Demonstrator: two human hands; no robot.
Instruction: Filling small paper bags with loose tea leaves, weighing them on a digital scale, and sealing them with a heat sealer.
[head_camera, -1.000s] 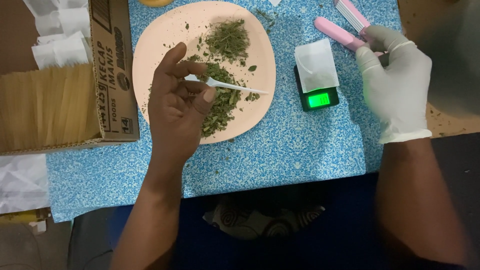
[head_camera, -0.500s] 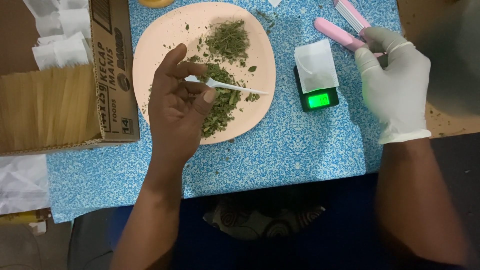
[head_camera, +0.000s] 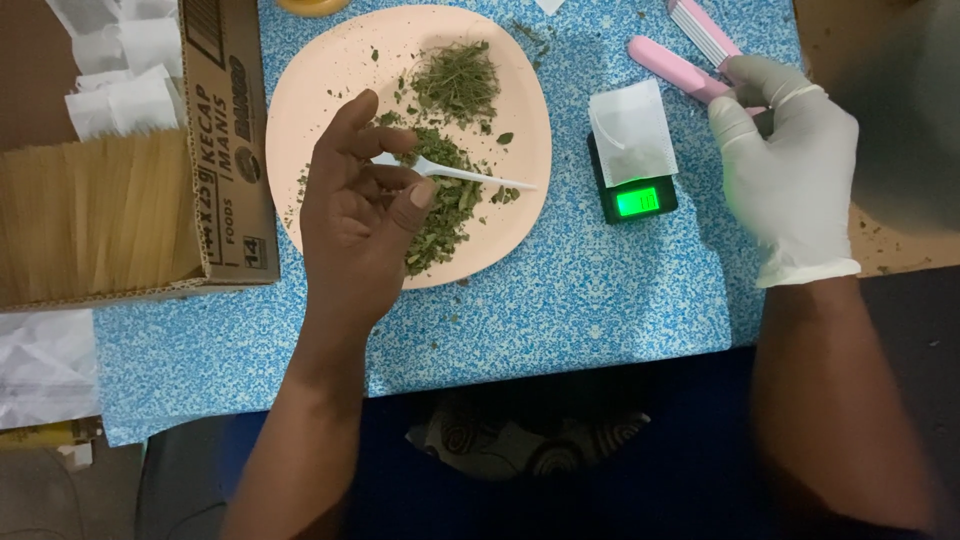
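While a thin white plastic spoon (head_camera: 455, 172) is pinched between the thumb and curled fingers of the bare left hand (head_camera: 355, 215), its long axis is laid from nine o'clock to three o'clock across the peach-coloured round plate (head_camera: 320, 70), with the far tip pointing at three o'clock towards the plate's edge. The grasped end is hidden in the fingers, so which end is the bowl cannot be told. Dried green herb (head_camera: 445, 195) is heaped directly beneath and beside the spoon, coarse and flaky, with a stemmier clump at twelve o'clock from it.

A small black pocket scale (head_camera: 635, 190) with a lit green display is found at three o'clock from the spoon tip, apart from the plate, and a white, soft, papery sachet (head_camera: 632, 130) is laid flat on its platform. The left hand is judged the nearer to herb and plate; the scale stands between the two hands.

The right hand (head_camera: 790, 165), covered in a smooth whitish glove, is closed around the handle of a pink, glossy, long clamp-like tool (head_camera: 680, 65), which is extended towards eleven o'clock. A printed cardboard box (head_camera: 225, 140) is seen at nine o'clock of the plate, on a speckled blue tablecloth (head_camera: 580, 300).
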